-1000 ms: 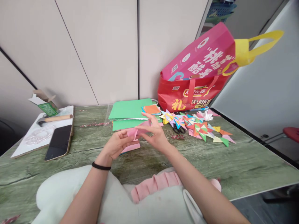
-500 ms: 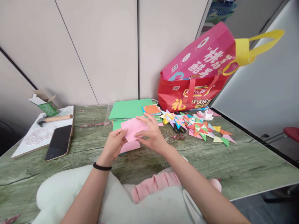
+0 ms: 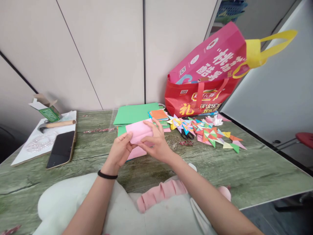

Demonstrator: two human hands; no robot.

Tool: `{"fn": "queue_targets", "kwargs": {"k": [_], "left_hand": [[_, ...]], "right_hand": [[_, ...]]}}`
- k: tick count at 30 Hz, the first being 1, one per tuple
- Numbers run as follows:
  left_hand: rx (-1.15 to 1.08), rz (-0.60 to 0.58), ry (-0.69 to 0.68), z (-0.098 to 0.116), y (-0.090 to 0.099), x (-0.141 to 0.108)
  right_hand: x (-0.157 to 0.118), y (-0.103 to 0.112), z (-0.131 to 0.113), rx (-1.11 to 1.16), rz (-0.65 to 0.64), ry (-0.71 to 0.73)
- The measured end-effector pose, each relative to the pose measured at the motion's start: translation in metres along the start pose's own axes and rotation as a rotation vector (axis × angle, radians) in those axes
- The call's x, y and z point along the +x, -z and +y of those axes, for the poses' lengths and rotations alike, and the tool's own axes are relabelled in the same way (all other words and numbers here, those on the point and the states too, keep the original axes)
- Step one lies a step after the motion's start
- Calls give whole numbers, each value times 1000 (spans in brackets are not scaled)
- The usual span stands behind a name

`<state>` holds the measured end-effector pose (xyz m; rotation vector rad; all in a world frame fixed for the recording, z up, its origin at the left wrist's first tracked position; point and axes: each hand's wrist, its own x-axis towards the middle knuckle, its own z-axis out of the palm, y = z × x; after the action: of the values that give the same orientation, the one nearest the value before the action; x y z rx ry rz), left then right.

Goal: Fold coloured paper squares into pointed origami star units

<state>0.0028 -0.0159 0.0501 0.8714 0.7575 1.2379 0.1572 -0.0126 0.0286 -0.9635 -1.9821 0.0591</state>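
Observation:
A pink sheet of paper (image 3: pixel 139 131) is held up between my two hands, above the table, with a crease running across it. My left hand (image 3: pixel 121 147) pinches its left edge between thumb and fingers. On the other side, my right hand (image 3: pixel 156 140) grips the right edge, fingers at the top and thumb below. Beneath the held sheet, a stack of pink paper (image 3: pixel 137 153) lies on the table, partly hidden by my hands. Behind it are green sheets (image 3: pixel 137 113) and a pile of small squares with orange (image 3: pixel 158 114) on top.
Folded multicoloured paper pieces (image 3: pixel 210 133) and black scissors (image 3: pixel 187 135) lie to the right, before a red gift bag (image 3: pixel 178 101). On the left are a phone (image 3: pixel 61 149), a hammer (image 3: pixel 58 124), clear beads (image 3: pixel 41 142) and a small green box (image 3: pixel 50 112). A pale plush (image 3: pixel 114 205) fills my lap.
The pink sheet has tilted and its lower edge is now bent up along a crease. My right fingers have shifted slightly down and left along it.

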Motion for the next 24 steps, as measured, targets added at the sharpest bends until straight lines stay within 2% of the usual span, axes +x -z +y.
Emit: {"fn": "queue_targets", "kwargs": {"k": [7,13,20,24], "left_hand": [[-42,-32,-56,1,-2,-1],[73,-136,-75,0,-3,-4],[153,-83,-117,-4,-3,-3],[201,-39,-105,-5,-3,-3]], "right_hand": [[1,-1,-2,44,50,-62],[2,-1,-4,127,65,-164],[4,2,1,328,81,-332],[6,1,4,494,42,-443]]}}
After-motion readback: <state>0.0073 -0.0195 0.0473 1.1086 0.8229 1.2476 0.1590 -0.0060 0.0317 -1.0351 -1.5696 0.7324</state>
